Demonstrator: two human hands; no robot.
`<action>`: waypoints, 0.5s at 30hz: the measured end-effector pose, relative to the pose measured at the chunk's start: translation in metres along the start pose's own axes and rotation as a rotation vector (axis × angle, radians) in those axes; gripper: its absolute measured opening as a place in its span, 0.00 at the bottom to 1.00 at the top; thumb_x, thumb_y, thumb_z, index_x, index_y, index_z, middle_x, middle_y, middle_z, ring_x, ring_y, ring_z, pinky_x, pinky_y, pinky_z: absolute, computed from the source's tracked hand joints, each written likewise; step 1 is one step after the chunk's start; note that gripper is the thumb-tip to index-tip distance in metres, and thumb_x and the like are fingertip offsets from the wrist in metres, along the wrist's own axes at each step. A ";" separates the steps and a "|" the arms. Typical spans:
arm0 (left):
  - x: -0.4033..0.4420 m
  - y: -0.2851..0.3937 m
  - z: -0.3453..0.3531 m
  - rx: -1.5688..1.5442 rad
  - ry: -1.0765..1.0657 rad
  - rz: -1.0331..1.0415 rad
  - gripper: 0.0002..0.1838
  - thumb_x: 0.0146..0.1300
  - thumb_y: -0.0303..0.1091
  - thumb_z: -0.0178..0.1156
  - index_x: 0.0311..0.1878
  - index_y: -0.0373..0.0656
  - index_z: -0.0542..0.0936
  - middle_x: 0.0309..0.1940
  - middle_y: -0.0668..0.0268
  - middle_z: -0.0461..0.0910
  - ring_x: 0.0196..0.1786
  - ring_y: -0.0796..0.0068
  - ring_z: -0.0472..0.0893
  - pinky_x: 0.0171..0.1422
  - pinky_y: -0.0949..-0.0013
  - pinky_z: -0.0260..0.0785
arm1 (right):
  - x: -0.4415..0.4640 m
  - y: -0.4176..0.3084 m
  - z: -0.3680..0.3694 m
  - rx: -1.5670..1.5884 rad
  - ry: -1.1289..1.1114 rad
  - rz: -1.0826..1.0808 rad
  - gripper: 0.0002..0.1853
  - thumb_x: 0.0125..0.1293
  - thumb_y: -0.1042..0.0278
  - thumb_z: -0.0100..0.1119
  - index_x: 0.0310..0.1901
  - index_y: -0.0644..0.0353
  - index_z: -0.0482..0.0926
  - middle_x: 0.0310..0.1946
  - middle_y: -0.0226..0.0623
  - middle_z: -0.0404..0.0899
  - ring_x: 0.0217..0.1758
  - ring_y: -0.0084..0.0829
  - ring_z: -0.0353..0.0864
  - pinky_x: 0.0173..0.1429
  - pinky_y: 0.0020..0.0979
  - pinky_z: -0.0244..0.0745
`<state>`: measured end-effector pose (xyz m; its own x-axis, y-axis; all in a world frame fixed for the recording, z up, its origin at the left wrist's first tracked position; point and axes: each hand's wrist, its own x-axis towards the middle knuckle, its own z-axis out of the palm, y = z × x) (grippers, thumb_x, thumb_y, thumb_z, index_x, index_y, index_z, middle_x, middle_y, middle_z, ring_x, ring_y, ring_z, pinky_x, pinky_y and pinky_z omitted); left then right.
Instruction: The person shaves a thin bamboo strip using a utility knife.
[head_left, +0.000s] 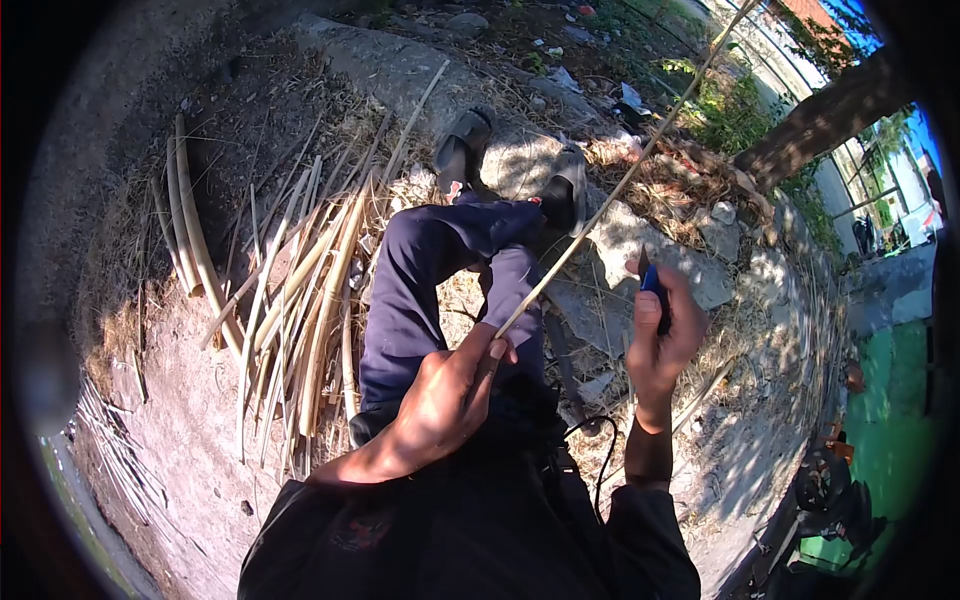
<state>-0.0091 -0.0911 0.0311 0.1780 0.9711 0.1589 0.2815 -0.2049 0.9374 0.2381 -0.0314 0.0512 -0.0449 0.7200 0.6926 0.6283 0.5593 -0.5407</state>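
My left hand (450,395) is closed above my lap, pinching the near end of a long thin bamboo strip (612,195). The strip slants up and away to the right, past my shoes, to the top edge of the view. Off to the right, apart from the strip, my right hand (668,335) is wrapped round a knife with a blue handle (655,285). Its short dark blade points upward beside my fingertips. Part of the handle is hidden by my fingers.
Split bamboo strips (320,310) lie in a pile on the ground to my left, with more strips (120,460) farther out. Rocks (650,255) and dry grass are ahead. A tree trunk (835,120) leans at the upper right, near a green surface (880,430).
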 end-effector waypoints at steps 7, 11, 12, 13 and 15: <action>0.003 0.013 -0.004 -0.060 -0.014 -0.008 0.08 0.84 0.26 0.52 0.51 0.36 0.81 0.24 0.59 0.79 0.22 0.73 0.76 0.32 0.67 0.67 | -0.009 -0.027 0.020 0.037 -0.280 -0.091 0.15 0.74 0.57 0.70 0.51 0.61 0.85 0.31 0.38 0.84 0.25 0.36 0.84 0.29 0.35 0.74; 0.000 0.012 -0.004 -0.049 -0.025 0.021 0.07 0.83 0.25 0.53 0.51 0.36 0.81 0.28 0.58 0.81 0.26 0.69 0.81 0.35 0.68 0.71 | -0.006 -0.030 0.020 0.022 -0.261 -0.129 0.15 0.73 0.57 0.71 0.51 0.60 0.86 0.30 0.36 0.83 0.25 0.36 0.83 0.29 0.34 0.74; 0.000 0.013 -0.003 -0.049 -0.025 0.020 0.07 0.83 0.25 0.53 0.51 0.36 0.81 0.28 0.58 0.81 0.26 0.69 0.81 0.35 0.68 0.71 | -0.005 -0.032 0.018 0.010 -0.288 -0.136 0.16 0.73 0.56 0.71 0.51 0.60 0.86 0.29 0.35 0.83 0.24 0.36 0.83 0.28 0.34 0.74; -0.001 0.014 -0.003 -0.031 -0.011 0.030 0.07 0.83 0.25 0.53 0.51 0.36 0.81 0.28 0.57 0.81 0.26 0.67 0.82 0.35 0.68 0.71 | -0.006 -0.032 0.017 -0.003 -0.316 -0.141 0.16 0.73 0.56 0.71 0.51 0.60 0.86 0.28 0.35 0.82 0.24 0.35 0.83 0.28 0.34 0.74; -0.002 0.015 -0.002 -0.014 0.001 0.040 0.06 0.83 0.24 0.53 0.50 0.37 0.80 0.29 0.57 0.82 0.27 0.64 0.84 0.35 0.68 0.71 | -0.004 -0.032 0.018 0.003 -0.292 -0.147 0.16 0.73 0.56 0.71 0.50 0.60 0.86 0.28 0.34 0.82 0.23 0.35 0.83 0.28 0.34 0.74</action>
<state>-0.0069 -0.0956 0.0457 0.1880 0.9622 0.1971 0.2612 -0.2424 0.9344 0.2045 -0.0445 0.0568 -0.3558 0.7186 0.5975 0.5967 0.6667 -0.4466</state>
